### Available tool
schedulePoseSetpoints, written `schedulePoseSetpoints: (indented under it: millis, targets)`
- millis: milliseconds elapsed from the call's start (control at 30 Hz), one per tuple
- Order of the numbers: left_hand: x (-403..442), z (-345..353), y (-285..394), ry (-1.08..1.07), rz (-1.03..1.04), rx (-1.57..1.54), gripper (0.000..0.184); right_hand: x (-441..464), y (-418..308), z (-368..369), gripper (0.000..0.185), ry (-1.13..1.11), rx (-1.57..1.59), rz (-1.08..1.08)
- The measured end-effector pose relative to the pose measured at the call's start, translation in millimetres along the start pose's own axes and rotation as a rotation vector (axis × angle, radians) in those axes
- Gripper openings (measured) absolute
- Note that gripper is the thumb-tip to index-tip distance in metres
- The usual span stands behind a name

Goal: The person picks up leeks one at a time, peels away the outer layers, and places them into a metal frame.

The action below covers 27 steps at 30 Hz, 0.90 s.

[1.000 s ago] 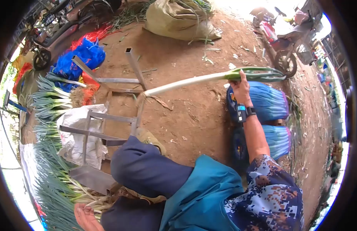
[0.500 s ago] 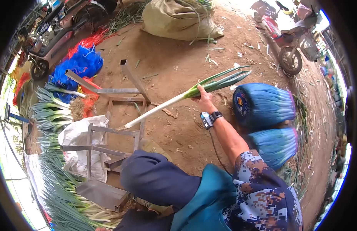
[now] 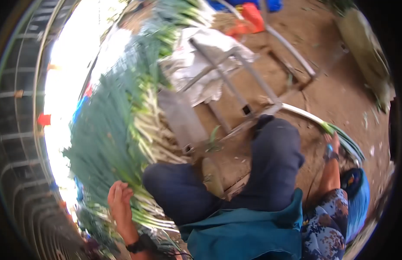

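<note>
Nearest my camera: teal apron (image 3: pixel 246 236), bottom centre; dark trouser knees (image 3: pixel 276 160) spread just above, probably to leave working room. Left hand (image 3: pixel 119 201), lower left: fingers loosely bent, slightly apart, nothing visible in them; it's over the edge of the leek pile (image 3: pixel 108 134). Pile's pale stems point toward the knees, likely so they're easy to grab. Right hand (image 3: pixel 333 145), right of centre: fingers clamped on one leek (image 3: pixel 302 112) where white turns green, I'd guess for balance. Leek slants across right of centre, pale end just beside the metal frame (image 3: pixel 258 79); blur, so I can't tell if they touch. Blue-wrapped bundle (image 3: pixel 358 201) at lower right, partly behind the sleeve (image 3: pixel 326 229). Farther up: white sheet (image 3: pixel 192 56) under the frame's bars, orange netting (image 3: pixel 253 19) top centre, tan sack (image 3: pixel 365 52) upper right.
</note>
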<state>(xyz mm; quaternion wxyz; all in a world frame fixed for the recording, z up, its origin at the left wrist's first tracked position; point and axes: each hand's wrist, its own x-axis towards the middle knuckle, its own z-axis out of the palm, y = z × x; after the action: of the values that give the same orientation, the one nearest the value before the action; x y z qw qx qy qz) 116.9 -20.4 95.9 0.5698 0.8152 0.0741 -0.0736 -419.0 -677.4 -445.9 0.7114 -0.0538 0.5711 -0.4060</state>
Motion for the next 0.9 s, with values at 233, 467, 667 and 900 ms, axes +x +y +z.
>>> schedulePoseSetpoints:
  millis: [233,467,667,900]
  targets:
    - [14.9,-53.5,-114.6,0.041,-0.27,-0.203,0.025,-28.3,-46.1,53.0,0.021,-0.543,-0.335,0.014]
    - [37.2,-50.4,-290.6,-0.169,-0.522,0.079,0.025,-300.7,-99.8,292.4,0.034,-0.321,-0.878,-0.754]
    - [-31.9,-41.5,-387.0,-0.343,-0.63,0.009,0.027,-475.1,-34.5,363.4,0.026,-1.036,-1.205,-0.865]
    - [-74.6,-89.6,-428.6,-0.061,-0.81,-0.189,0.028,-557.7,51.9,416.2,0.026,-1.314,-1.322,-0.967]
